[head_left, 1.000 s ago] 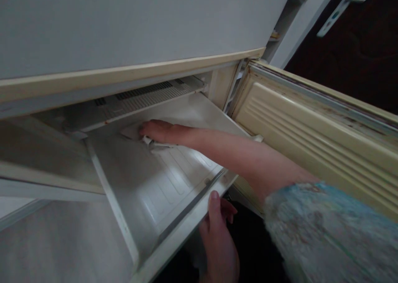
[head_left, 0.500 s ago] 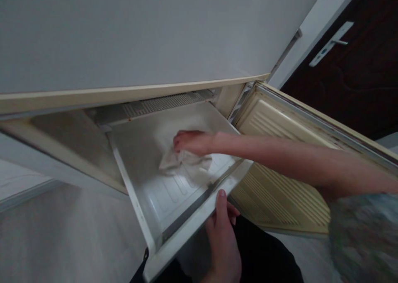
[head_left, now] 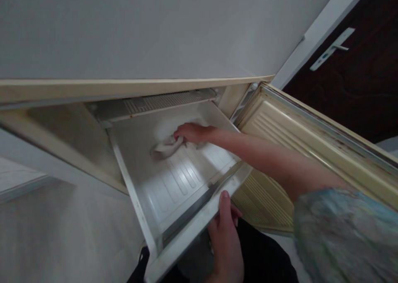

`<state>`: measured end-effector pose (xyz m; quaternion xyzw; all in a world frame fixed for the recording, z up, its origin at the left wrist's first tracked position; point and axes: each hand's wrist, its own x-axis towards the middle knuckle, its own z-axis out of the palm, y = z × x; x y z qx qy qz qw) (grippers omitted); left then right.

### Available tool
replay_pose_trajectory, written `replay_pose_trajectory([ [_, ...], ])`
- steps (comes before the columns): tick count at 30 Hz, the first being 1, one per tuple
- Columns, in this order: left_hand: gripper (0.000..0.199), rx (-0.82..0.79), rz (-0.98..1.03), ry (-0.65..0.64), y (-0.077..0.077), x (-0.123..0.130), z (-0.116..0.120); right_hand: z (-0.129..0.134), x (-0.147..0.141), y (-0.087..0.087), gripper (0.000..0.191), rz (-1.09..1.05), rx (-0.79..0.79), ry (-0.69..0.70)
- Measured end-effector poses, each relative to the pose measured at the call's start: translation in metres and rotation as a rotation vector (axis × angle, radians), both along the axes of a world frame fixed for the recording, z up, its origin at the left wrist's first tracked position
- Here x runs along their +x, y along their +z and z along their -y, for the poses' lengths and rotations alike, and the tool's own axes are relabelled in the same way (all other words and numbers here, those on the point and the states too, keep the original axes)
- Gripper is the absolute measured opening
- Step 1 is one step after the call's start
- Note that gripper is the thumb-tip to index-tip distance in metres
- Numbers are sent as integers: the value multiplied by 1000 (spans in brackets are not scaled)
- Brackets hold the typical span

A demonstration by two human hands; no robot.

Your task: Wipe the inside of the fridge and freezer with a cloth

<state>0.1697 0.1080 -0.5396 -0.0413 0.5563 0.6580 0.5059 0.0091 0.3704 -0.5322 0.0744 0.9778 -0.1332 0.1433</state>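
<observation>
A white drawer (head_left: 199, 221) is pulled out of an open freezer compartment. My right hand (head_left: 192, 133) is closed on a pale cloth (head_left: 169, 147) inside it, toward the back; the cloth lies against the drawer floor and is slightly blurred. My left hand (head_left: 226, 237) grips the drawer's front edge from outside, the thumb on top of the rim and the fingers underneath.
The cream freezer door (head_left: 280, 129) stands open at the right. Above the drawer is a white panel (head_left: 139, 34) with a cream edge. A dark door (head_left: 357, 76) with a metal handle is at the upper right. Grey floor (head_left: 77, 233) shows at the lower left.
My right hand and the cloth have moved back, deeper into the drawer, and the right sleeve has come further into view. My left hand keeps its hold on the front edge.
</observation>
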Motion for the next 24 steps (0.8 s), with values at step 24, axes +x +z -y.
replay_pose_trajectory([
  [24, 72, -33, -13, 25, -6, 5, 1, -29, -2, 2, 36, 3, 373, -206],
])
